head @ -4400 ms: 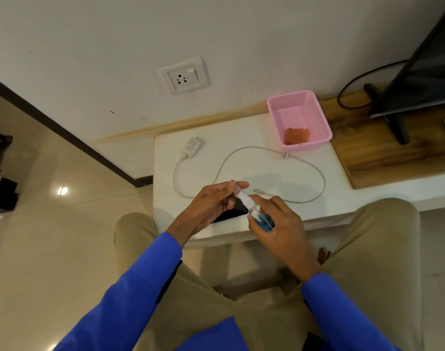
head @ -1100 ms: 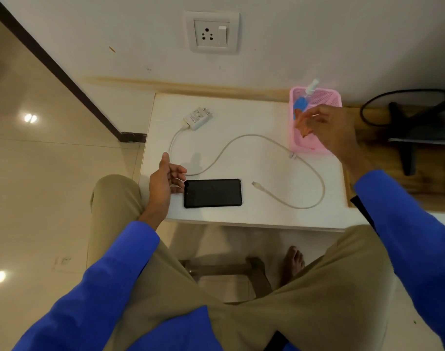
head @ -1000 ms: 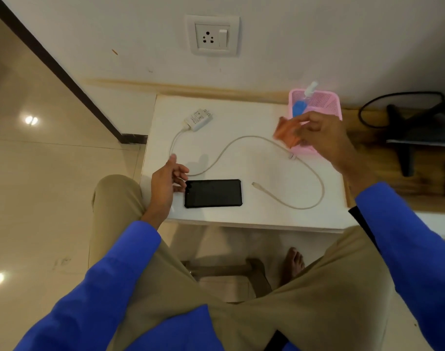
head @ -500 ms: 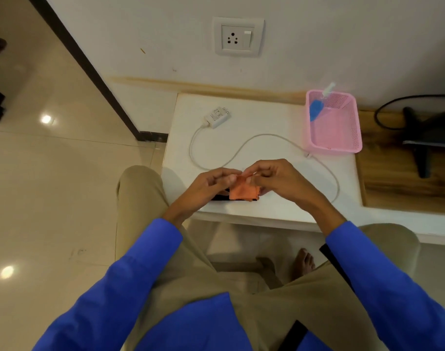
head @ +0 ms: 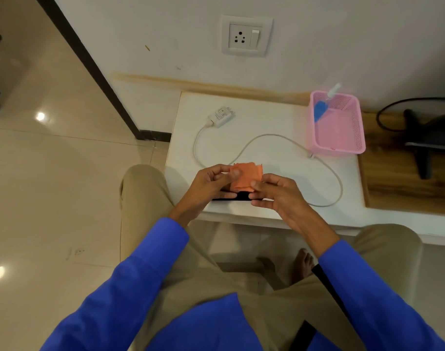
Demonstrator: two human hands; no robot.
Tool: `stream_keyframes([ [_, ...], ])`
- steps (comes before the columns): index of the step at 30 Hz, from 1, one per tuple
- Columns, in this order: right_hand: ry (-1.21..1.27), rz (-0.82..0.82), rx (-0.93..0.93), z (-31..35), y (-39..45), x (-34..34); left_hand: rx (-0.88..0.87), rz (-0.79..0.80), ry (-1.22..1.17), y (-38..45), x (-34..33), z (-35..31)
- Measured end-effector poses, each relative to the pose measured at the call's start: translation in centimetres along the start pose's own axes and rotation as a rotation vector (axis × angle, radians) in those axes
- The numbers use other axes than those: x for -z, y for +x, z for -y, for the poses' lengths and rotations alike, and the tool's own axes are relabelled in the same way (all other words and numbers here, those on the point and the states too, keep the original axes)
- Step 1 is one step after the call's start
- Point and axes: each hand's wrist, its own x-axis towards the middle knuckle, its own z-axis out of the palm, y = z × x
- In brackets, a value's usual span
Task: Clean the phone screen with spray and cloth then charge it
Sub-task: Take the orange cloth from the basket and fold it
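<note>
White table (head: 267,122) — cloth (head: 246,177) between hands.

Two hands (head: 244,188), one cloth (head: 247,176), one phone (head: 237,196), one charger (head: 220,117), one cable (head: 267,136), one basket (head: 353,148), one spray bottle (head: 320,109), one wall socket (head: 245,36).

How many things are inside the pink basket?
1: the spray bottle leans in the pink basket's far-left corner, nozzle poking over the rim. The rest of the basket looks bare; nothing seems hidden.

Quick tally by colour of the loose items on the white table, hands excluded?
Orange: 1, cloth
Black: 1, phone, mostly hidden
White: 1, charger with cable
Pink: 1, basket
Blue: 1, spray bottle in the basket
Total: 5
</note>
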Motion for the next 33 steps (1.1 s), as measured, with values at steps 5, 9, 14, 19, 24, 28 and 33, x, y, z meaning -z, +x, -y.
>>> stream_keyframes([
  [5,0.043,-0.059,0.037,-0.4,-0.2,0.0,0.018,0.035,0.065,0.0,-0.2,0.3],
  [9,0.081,-0.105,0.064,-0.1,-0.2,0.4,-0.091,0.056,0.088,-0.2,-0.7,0.2],
  [14,0.026,-0.008,0.116,-0.1,-0.6,0.7,-0.072,0.035,0.11,-0.2,-0.8,0.3],
  [19,-0.118,0.056,0.18,0.3,-1.4,0.6,0.013,0.076,0.1,-0.4,-1.1,0.4],
  [24,-0.155,0.057,0.207,0.7,-1.5,0.1,0.069,0.218,0.159,-0.3,-1.4,0.7],
  [28,-0.163,-0.034,0.201,1.0,-1.3,0.2,0.052,0.219,-0.067,-0.2,-1.4,0.5],
  [33,-0.149,-0.138,0.194,1.0,-1.0,0.5,-0.045,-0.097,-0.172,0.1,-0.4,0.6],
])
